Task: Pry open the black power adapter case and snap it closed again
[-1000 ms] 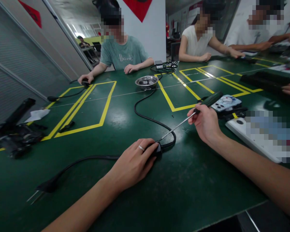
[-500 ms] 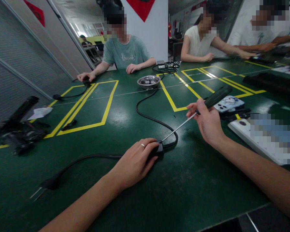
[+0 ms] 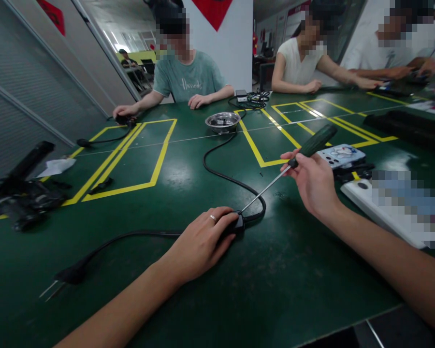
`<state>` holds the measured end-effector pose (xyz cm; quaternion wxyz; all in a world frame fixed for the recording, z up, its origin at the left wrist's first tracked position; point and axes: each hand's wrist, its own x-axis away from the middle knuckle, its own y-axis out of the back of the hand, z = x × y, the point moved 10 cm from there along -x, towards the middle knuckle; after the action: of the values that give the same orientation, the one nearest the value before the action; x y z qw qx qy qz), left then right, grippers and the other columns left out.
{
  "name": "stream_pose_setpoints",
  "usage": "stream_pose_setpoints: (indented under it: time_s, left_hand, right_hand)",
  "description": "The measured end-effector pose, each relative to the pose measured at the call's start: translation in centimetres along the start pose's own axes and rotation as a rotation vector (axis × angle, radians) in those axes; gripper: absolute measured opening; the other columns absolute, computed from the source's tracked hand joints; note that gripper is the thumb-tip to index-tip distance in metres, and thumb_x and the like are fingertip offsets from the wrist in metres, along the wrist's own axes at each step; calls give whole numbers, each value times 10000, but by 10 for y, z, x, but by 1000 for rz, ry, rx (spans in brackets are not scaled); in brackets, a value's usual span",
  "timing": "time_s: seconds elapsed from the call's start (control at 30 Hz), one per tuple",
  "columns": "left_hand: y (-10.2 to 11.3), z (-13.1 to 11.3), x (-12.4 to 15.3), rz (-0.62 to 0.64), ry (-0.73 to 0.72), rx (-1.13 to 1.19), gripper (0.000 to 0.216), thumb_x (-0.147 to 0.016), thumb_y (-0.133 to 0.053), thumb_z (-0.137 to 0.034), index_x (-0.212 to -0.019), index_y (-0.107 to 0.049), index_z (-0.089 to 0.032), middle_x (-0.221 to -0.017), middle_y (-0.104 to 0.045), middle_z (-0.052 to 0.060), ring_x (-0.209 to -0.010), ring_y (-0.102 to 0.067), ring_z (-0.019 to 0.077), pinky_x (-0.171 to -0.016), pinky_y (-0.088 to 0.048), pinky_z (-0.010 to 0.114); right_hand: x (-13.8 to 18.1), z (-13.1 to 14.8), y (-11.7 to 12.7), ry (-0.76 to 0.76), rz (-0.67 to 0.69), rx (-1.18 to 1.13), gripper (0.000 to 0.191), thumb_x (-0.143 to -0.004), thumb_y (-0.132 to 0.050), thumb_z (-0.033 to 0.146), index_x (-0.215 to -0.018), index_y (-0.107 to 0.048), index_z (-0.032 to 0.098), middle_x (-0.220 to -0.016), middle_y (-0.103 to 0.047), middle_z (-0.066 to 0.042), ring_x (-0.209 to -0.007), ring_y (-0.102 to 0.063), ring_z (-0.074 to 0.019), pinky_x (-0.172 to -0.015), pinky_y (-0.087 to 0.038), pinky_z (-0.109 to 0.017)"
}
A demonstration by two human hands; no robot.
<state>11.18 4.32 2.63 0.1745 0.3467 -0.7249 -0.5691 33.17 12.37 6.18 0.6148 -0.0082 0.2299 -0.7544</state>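
Observation:
My left hand (image 3: 205, 239) is closed around a small black box (image 3: 239, 224) in line with a power cord, pressing it against the green table. Most of the box is hidden under the fingers. From it the black cord (image 3: 141, 234) runs left to a two-pin plug (image 3: 72, 273), and on the right it loops away toward the far side. My right hand (image 3: 313, 183) grips a screwdriver (image 3: 317, 140) by its dark green handle, near the shaft. The metal shaft slants down to the left, its tip at the top right end of the box.
A shiny metal bowl (image 3: 223, 121) with small dark pieces stands beyond the cord. At right lie a white power strip (image 3: 369, 203) and a patterned phone (image 3: 342, 155). Black parts (image 3: 29, 198) lie at left. Yellow tape (image 3: 159, 164) marks the table (image 3: 268, 290). Several people sit across.
The screwdriver's handle has shifted slightly left and lower within my right hand's grip, its tip still at the box. My left hand stays on the box.

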Motion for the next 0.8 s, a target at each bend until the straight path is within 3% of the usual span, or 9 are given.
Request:
stream_pose_setpoints:
  time_s: [0.1,0.17,0.3,0.4,0.63,0.8]
  left_hand:
    - [0,-1,0,4,2,-2,387,-960,-441,-269,-1340,-412,-198,-1337,-473,115,-1158,-509,232,-1004,-459,439]
    - [1,-2,0,3,1,-3,390,-960,-441,-270,-1342,-412,-197,-1338,-471,117,-1160,-509,233,-1002,-462,437]
    - [0,0,1,10,9,-10,395,-956,-446,-272,-1343,-416,-195,-1337,-473,119,-1150,-515,235,-992,-470,432]
    - [1,0,0,1,5,-10,391,-961,-442,-271,-1343,-417,-194,-1333,-478,118,-1146,-516,232,-990,-470,427]
    - [2,-1,1,5,-8,-39,415,-965,-448,-328,-1362,-408,-212,-1361,-459,112,-1172,-505,248,-998,-460,445]
    - [22,8,12,-64,-38,-35,436,-923,-538,-335,-1320,-429,-192,-1347,-478,117,-1181,-511,239,-1003,-459,429]
  right_hand:
    - [1,1,-2,-24,9,67,190,-787,-670,341,-833,-534,217,-762,-645,4,-538,-525,-94,-491,-404,-241]
    - [2,-6,-7,-110,51,-13,172,-809,-611,348,-870,-502,231,-701,-644,9,-476,-491,-97,-441,-357,-238]
    - [5,-12,-12,-173,87,-87,176,-780,-583,250,-918,-477,232,-654,-662,5,-461,-515,-114,-439,-380,-238]
    - [-3,-8,-3,-109,40,-20,189,-791,-633,276,-867,-470,217,-652,-666,5,-451,-528,-106,-438,-410,-233]
    - [-39,22,58,239,-294,156,158,-875,-522,358,-897,-417,242,-585,-643,37,-402,-555,-127,-389,-450,-243]
    - [-39,21,54,331,-249,283,146,-876,-542,350,-926,-431,269,-648,-654,52,-451,-593,-129,-451,-509,-267]
